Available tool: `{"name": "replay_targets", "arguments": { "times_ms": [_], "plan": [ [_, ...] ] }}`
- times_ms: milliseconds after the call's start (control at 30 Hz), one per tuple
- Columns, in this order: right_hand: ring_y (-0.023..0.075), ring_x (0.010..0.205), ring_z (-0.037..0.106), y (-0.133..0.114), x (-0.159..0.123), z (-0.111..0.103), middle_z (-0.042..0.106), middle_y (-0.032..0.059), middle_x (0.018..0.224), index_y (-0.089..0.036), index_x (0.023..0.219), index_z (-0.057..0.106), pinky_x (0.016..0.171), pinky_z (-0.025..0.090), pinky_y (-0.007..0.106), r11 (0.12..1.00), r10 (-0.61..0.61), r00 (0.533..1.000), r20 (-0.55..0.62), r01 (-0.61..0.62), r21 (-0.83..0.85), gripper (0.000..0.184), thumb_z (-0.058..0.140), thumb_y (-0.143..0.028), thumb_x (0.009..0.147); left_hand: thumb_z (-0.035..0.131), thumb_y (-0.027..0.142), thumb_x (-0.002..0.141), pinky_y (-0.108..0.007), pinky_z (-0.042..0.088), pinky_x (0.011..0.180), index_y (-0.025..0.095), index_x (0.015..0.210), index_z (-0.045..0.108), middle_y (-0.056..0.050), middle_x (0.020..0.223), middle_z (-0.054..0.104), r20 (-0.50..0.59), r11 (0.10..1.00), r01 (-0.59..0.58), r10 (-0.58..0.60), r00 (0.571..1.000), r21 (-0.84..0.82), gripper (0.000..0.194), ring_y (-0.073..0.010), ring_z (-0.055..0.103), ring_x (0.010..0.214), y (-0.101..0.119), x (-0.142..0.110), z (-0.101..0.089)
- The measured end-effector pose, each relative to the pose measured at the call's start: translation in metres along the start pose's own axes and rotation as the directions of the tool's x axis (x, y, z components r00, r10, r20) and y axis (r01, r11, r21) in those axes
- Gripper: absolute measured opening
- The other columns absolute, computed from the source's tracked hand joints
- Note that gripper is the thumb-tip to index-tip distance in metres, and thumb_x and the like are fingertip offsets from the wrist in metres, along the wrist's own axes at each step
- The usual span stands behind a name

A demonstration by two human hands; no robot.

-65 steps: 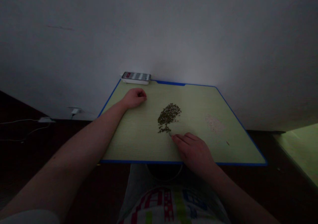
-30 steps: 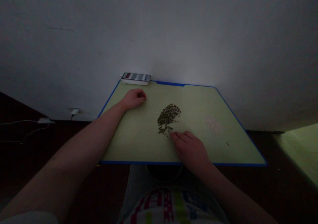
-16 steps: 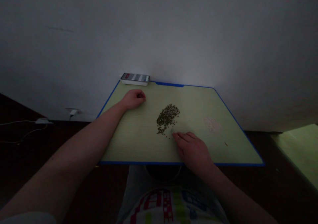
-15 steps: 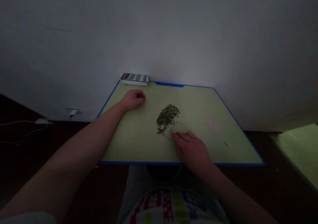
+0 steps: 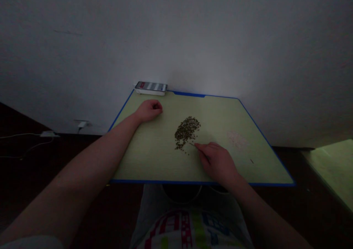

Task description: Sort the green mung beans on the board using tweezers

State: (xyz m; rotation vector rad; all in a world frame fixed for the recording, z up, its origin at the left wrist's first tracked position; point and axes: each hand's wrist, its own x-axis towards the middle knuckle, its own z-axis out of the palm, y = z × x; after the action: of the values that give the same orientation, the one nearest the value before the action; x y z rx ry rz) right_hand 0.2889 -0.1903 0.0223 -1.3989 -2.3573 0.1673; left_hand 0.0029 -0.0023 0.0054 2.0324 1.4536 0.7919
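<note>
In the head view, a pile of small dark beans or seeds (image 5: 186, 129) lies in the middle of the pale green tabletop (image 5: 154, 157), with a few loose ones at its near end. My right hand (image 5: 217, 160) is closed in a pinch on a thin, light-coloured pointed tool (image 5: 191, 143), its tip at the pile's lower right edge. Most of the tool is hidden by the fingers. My left hand (image 5: 150, 110) rests at the far left of the tabletop, fingers curled in a loose fist, apart from the pile. I see nothing in it.
A patch of pale small grains (image 5: 236, 139) lies on the right, with a short dark sliver (image 5: 252, 161) nearer me. At the back left a phone (image 5: 152, 86) lies on a white box (image 5: 150, 92) against the wall. Below the front edge, a dark round container (image 5: 182, 193) partly shows.
My right hand has shifted slightly up and right, and the thin tool now shows more plainly between its fingers. My left hand stays where it was.
</note>
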Motion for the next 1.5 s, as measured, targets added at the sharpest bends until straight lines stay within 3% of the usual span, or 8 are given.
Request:
{"name": "replay_targets", "arguments": {
  "times_ms": [333, 833, 1033, 1300, 1500],
  "plan": [
    [0.0192, 0.079, 0.063, -0.002, 0.010, -0.001, 0.075, 0.0074, 0.087, -0.016, 0.114, 0.070, 0.074, 0.050, 0.032, 0.999, -0.035, 0.999, 0.038, 0.035, 0.016, 0.034, 0.045, -0.015, 0.090, 0.058, 0.031, 0.065, -0.026, 0.038, 0.059, 0.016, 0.075, 0.063, 0.000, 0.066, 0.057, 0.002, 1.000, -0.010, 0.010, 1.000, -0.004, 0.019, -0.0126, 0.049, 0.062, -0.001, -0.001, 0.000],
    [0.0190, 0.080, 0.063, -0.003, -0.010, -0.005, 0.075, 0.0086, 0.090, -0.012, 0.113, 0.068, 0.074, 0.052, 0.033, 0.987, -0.143, 0.990, 0.003, 0.142, 0.076, 0.034, 0.044, -0.012, 0.090, 0.059, 0.028, 0.066, -0.027, 0.039, 0.060, 0.015, 0.076, 0.063, 0.000, 0.065, 0.057, 0.007, 1.000, -0.004, 0.004, 1.000, -0.025, 0.018, -0.0117, 0.048, 0.060, -0.004, 0.001, 0.001],
    [0.0197, 0.085, 0.062, -0.010, -0.021, -0.002, 0.073, 0.0078, 0.107, -0.014, 0.118, 0.066, 0.079, 0.052, 0.034, 0.981, -0.196, 0.980, 0.030, 0.196, -0.005, 0.036, 0.047, -0.010, 0.087, 0.059, 0.030, 0.065, -0.026, 0.039, 0.059, 0.015, 0.075, 0.062, 0.001, 0.064, 0.056, 0.005, 1.000, -0.015, 0.015, 1.000, -0.023, 0.018, -0.0116, 0.048, 0.060, -0.006, 0.001, 0.002],
    [0.0210, 0.086, 0.060, -0.028, -0.019, 0.010, 0.072, 0.0092, 0.108, -0.013, 0.118, 0.065, 0.080, 0.051, 0.034, 0.946, -0.280, 0.955, 0.095, 0.291, -0.144, 0.035, 0.054, -0.010, 0.085, 0.059, 0.029, 0.065, -0.027, 0.039, 0.059, 0.015, 0.075, 0.063, 0.000, 0.065, 0.057, 0.001, 1.000, -0.002, 0.002, 1.000, 0.004, 0.018, -0.0124, 0.049, 0.061, -0.001, 0.000, 0.000],
    [0.0228, 0.088, 0.060, -0.036, -0.020, 0.020, 0.072, 0.0101, 0.108, -0.014, 0.120, 0.064, 0.079, 0.051, 0.035, 0.950, -0.198, 0.978, 0.063, 0.207, -0.236, 0.035, 0.056, -0.011, 0.086, 0.060, 0.028, 0.065, -0.026, 0.039, 0.059, 0.015, 0.074, 0.063, 0.000, 0.064, 0.057, -0.003, 1.000, 0.011, -0.011, 1.000, 0.001, 0.016, -0.0120, 0.049, 0.060, 0.001, -0.001, 0.000]
  ]
}}
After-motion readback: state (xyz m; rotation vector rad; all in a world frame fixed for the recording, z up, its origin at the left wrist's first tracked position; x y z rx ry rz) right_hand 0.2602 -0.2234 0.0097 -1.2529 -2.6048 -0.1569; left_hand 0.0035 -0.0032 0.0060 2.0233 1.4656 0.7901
